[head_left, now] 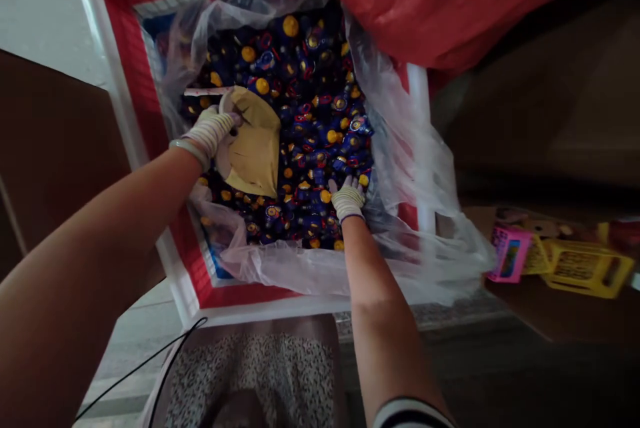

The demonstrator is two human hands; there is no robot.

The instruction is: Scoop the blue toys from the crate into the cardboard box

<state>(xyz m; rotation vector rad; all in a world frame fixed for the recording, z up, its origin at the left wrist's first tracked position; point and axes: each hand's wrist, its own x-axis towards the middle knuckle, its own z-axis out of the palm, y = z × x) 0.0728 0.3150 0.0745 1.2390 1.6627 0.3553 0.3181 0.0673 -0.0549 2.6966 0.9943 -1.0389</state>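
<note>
A striped glove covers the palm of my left hand [216,129], whose fingers are closed on the edge of a yellowish scoop-like piece [255,155] with a pale rim. It lies over a heap of small dark blue bottle-shaped items with yellow caps [310,161]. My right hand [349,199], in a matching glove, reaches into the heap's near right side with fingers spread. Its fingertips touch the blue items, and nothing shows in its grasp. A clear plastic liner [400,148] surrounds the heap inside a large crate [127,75] with red walls and a white rim.
A red sheet or bag [425,1] drapes over the crate's far right corner. Small yellow crates [587,268] and a pink one [510,255] sit in a cardboard box at right. A black cord [135,371] runs at lower left, beside a speckled surface [250,375]. Brown cardboard [55,155] stands left.
</note>
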